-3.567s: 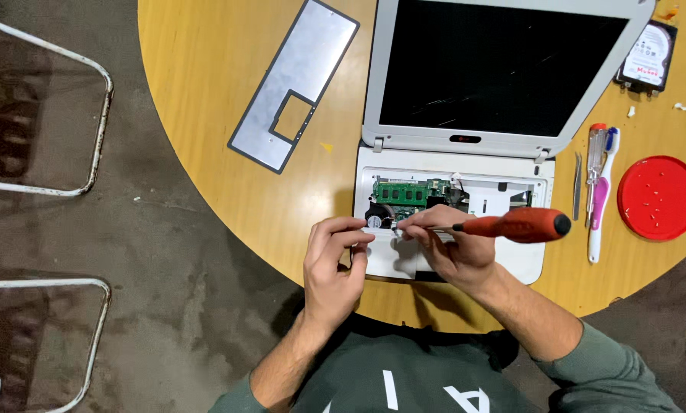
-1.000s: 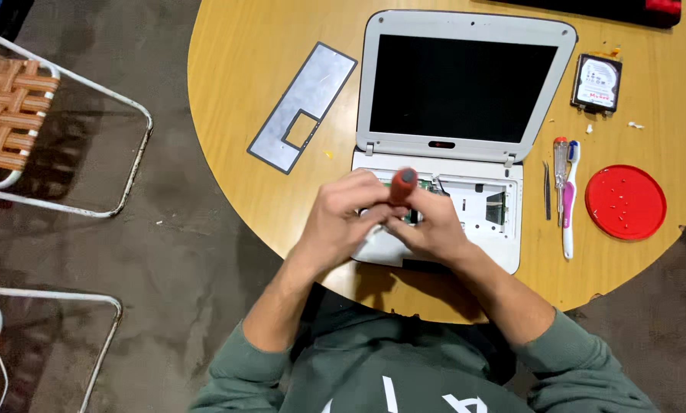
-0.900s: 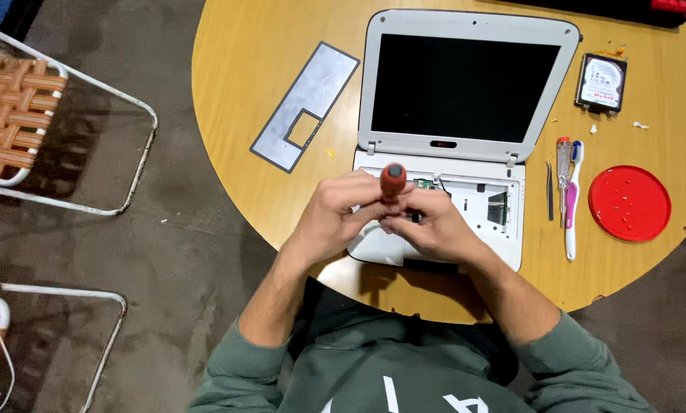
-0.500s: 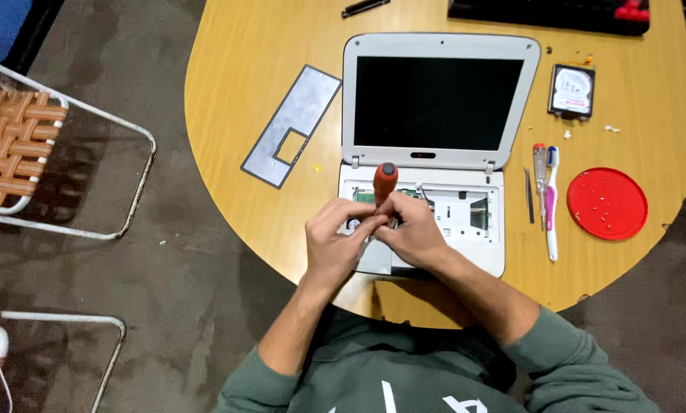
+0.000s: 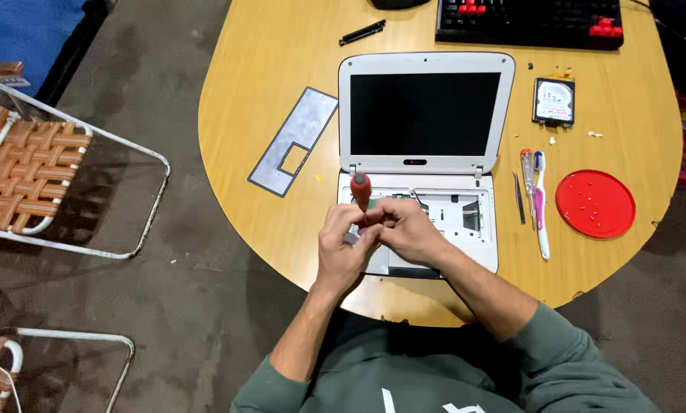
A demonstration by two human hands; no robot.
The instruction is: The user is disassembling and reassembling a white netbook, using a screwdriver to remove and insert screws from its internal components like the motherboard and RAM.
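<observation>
One white laptop (image 5: 427, 115) is lying open on the round wooden table (image 5: 259, 92), its dark screen tilted back and its base stripped of the keyboard, showing the inner boards. One red-handled screwdriver (image 5: 360, 190) is standing nearly upright over the left part of that base. Two hands are meeting over it: the left hand (image 5: 341, 248) is curling narrowly around the lower shaft, and the right hand (image 5: 409, 231) is closing on the shaft just beside it, fingers pinched; both are holding the tool. The tip is hidden behind the fingers.

One grey metal plate (image 5: 294, 141) with a rectangular cut-out is lying left of the laptop. One bare hard drive (image 5: 554, 101) is resting to the right of the screen. One red round lid (image 5: 595, 203) is sitting further right, with small specks on it, too small to count. Between lid and laptop, three slim tools are lying side by side: one small screwdriver (image 5: 526, 170), one toothbrush (image 5: 541, 205), one pair of dark tweezers (image 5: 518, 197). One black keyboard (image 5: 529, 21) with red keys is occupying the far edge; one black strip (image 5: 362, 32) is lying near it. Two metal-framed chairs (image 5: 29, 164) are standing on the floor at left.
</observation>
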